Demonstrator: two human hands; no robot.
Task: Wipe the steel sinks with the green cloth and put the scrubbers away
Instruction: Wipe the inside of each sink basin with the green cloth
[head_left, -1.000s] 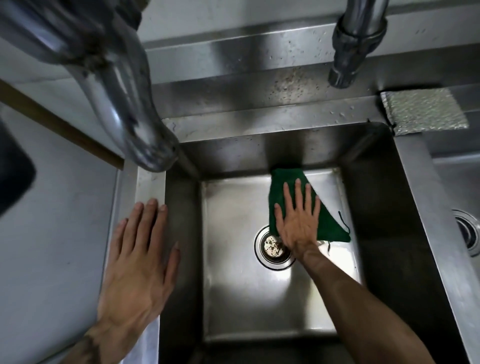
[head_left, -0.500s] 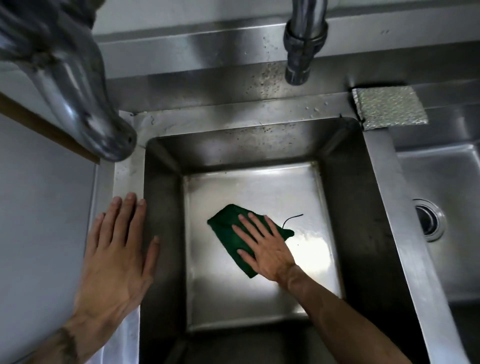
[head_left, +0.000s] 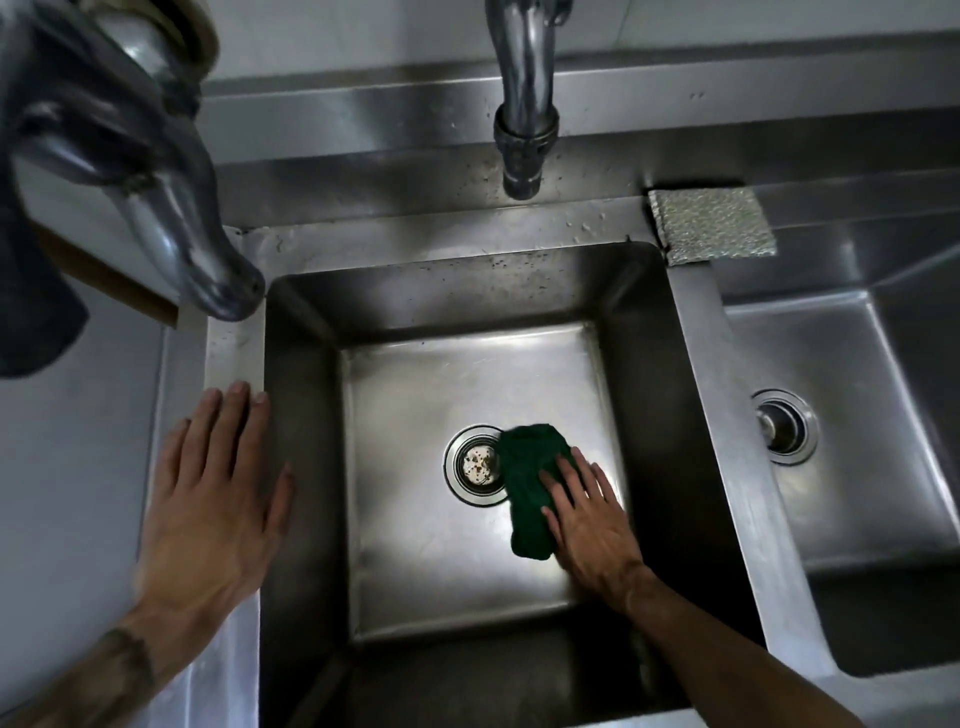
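Fingers (head_left: 563, 480) press green cloth (head_left: 527, 488) beside drain (head_left: 475, 464).

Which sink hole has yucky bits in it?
The drain in the middle sink, right beside the green cloth under the right hand. Pale specks sit in its strainer. The other drain, in the sink to the right, looks dark and free of bits.

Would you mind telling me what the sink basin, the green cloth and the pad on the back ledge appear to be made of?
The sink basin looks like brushed stainless steel: grey, with soft glare on its floor. The green cloth seems a soft woven or knitted fabric, since it bunches into folds under the right hand. The pad is probably a scrubber of metallic mesh or foil-faced sponge; its silvery pebbled surface leaves that open.
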